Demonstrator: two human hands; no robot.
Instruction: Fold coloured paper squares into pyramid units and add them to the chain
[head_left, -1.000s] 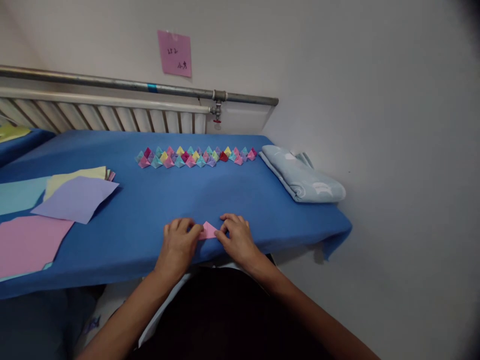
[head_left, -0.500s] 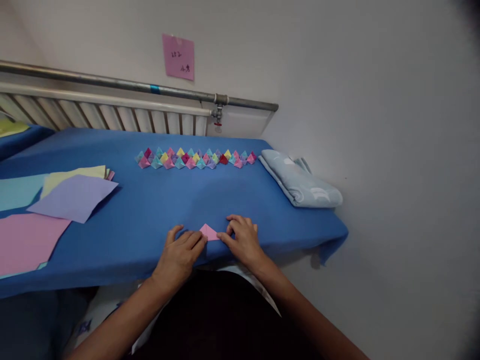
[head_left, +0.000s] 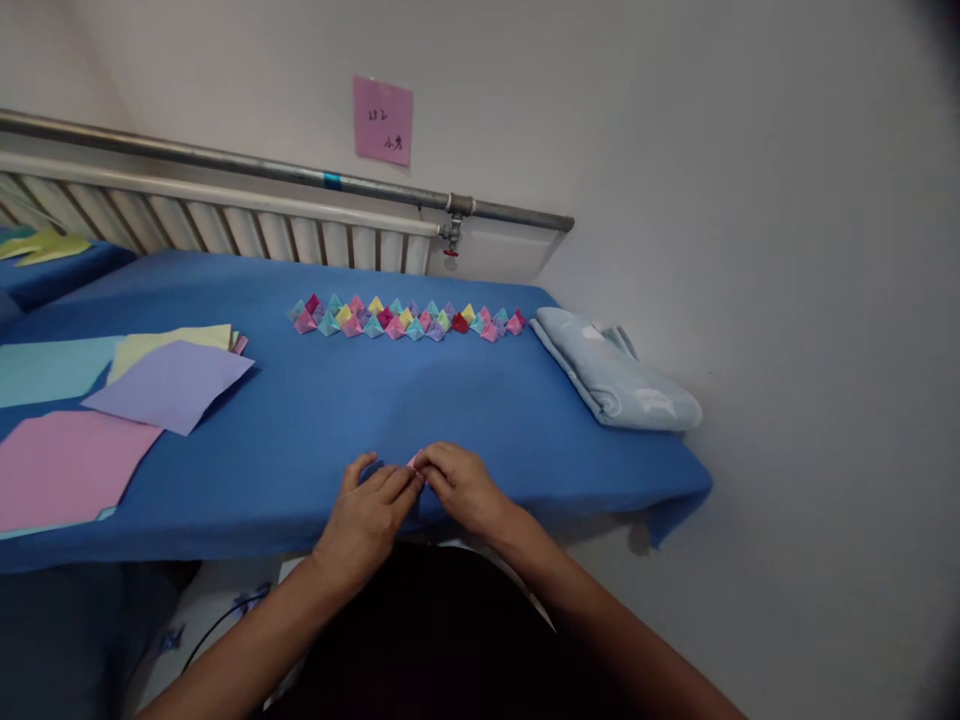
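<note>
A small folded pink paper [head_left: 413, 463] lies at the front edge of the blue-covered table [head_left: 300, 400], mostly hidden under my fingers. My left hand [head_left: 369, 515] presses its fingertips on the paper's left side, thumb held apart. From the right, my right hand [head_left: 459, 485] pinches the paper with thumb and forefinger, its fingertips meeting those of my left hand. Farther back stand rows of small folded paper pieces [head_left: 394, 326] in pink, teal, yellow, purple and red.
Purple [head_left: 176, 385], pink [head_left: 75, 465] and teal [head_left: 56, 370] sheets lie at the left. A folded light-blue cloth [head_left: 619, 375] rests at the right end. Behind the table are a radiator [head_left: 262, 235] and a metal pipe [head_left: 225, 160]; a pink note [head_left: 383, 120] hangs on the wall.
My right hand has moved left to my left hand, and its fingers have closed on the pink paper, which now shows much less. The whole view has shifted slightly.
</note>
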